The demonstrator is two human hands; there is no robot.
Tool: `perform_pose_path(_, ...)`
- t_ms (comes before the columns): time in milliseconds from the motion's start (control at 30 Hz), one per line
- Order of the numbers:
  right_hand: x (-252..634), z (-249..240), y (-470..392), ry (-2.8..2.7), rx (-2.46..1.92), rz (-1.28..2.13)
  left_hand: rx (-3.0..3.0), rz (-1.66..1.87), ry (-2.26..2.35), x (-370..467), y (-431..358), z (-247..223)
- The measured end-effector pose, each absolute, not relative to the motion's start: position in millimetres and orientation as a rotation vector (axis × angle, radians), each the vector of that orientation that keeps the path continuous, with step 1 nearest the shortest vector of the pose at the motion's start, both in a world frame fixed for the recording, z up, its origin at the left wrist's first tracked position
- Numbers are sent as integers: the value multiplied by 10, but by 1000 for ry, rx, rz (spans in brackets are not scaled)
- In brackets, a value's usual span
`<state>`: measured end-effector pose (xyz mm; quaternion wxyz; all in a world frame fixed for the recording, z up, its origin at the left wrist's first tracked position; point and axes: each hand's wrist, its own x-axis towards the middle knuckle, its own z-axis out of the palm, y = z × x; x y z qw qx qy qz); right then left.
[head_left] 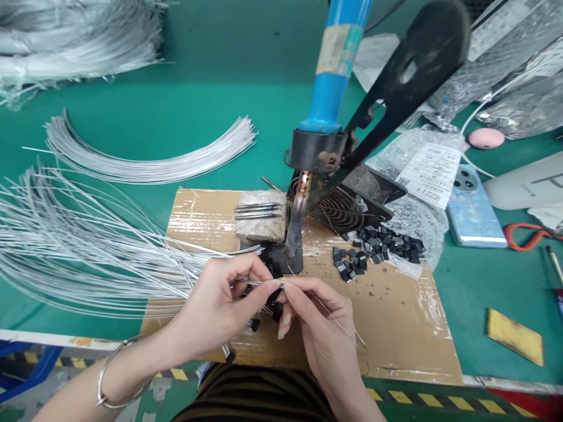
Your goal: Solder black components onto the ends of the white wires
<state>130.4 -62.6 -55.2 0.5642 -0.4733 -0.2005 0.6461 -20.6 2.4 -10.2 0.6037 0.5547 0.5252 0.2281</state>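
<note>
My left hand (220,305) is closed in a pinch on a thin wire, in front of a soldering iron (300,214). My right hand (325,316) meets it fingertip to fingertip, also pinching. A thin silvery wire (349,334) trails across my right palm; whether it is solder I cannot tell. What lies right between the fingertips is too small to make out. Under my hands are several wires ending in small black connectors (229,355). Their white wires (101,252) fan out to the left across the table.
A black stand (396,88) holds the iron upright, beside a fan (338,208). Loose black connectors (382,243) lie on the cardboard (404,328). Behind it is a wire bundle (153,167). To the right are a phone (477,211), scissors (523,234) and a yellow sponge (514,336).
</note>
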Motion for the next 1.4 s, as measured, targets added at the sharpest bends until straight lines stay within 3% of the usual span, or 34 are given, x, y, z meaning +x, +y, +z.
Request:
perform_pose_path(533,1363,-529,-553,-335,-1042,1664,1299,468,1226,-227,20,-94)
perform_pose_path(1400,1175,-519,-568,-209,-1052,1559,1259,697,1343,-159,-171,-237)
